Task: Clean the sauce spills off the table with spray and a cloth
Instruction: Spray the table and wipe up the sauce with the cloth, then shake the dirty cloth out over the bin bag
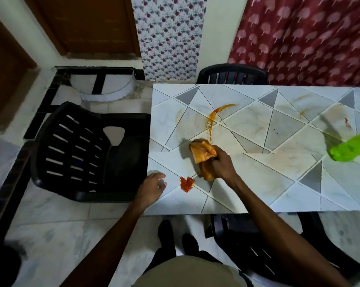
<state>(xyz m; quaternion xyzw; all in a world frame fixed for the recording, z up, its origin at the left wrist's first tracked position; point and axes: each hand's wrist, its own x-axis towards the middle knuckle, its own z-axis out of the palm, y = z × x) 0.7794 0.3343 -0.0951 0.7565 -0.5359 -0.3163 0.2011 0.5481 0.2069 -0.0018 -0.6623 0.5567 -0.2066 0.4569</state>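
While the person is leaning over the table (258, 189), the right hand (223, 164) is gripping a bunched cloth (203, 155), fingers curled tight round it. The cloth is sitting on the tabletop between 2 fresh spills and is looking thoroughly stained orange. The left hand (152, 188) is resting near the table's near-left corner, fingers loose and spread, holding nothing, as if it is steadying the person.

Judging by what is lying on the surface, I'd say the job is roughly midway. Just beside the left hand, a thick red blob of sauce (186, 184) is sitting untouched, close to the lower end of the cloth. Beyond the cloth, a curved orange streak (216, 113) is trailing down towards it, wet and bright. Over on the far right, only faint brownish smears (347, 123) are showing, which is suggesting to me that that part is mostly wiped, though it is probably needing another pass.

A green spray bottle (351, 149) is showing at the right edge, blurred and well apart from both hands, so I cannot tell how it is resting. A black chair (81, 152) is standing to the left of the table.
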